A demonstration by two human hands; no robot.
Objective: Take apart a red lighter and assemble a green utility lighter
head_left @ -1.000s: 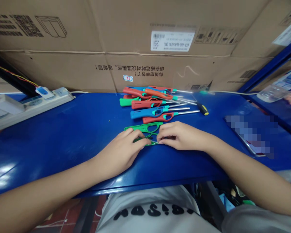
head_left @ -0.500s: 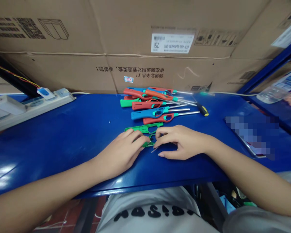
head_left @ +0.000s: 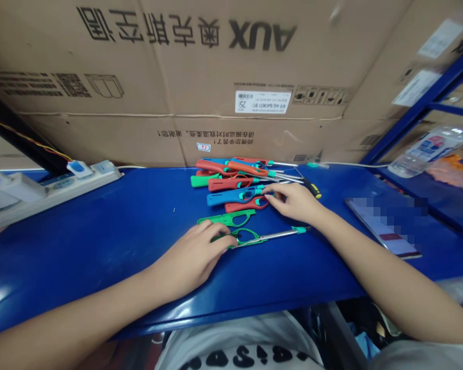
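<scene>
Our left hand (head_left: 193, 254), grip closed, pins the open green lighter (head_left: 278, 235), likely steadying its parts; our right hand (head_left: 299, 201) curls at the blue lighter (head_left: 227, 197), but we cannot tell its grip.

The big brown box (head_left: 200, 72) says AUX, upside down, with Chinese writing. Its white label (head_left: 263, 102) shows 25, also upside down.
</scene>
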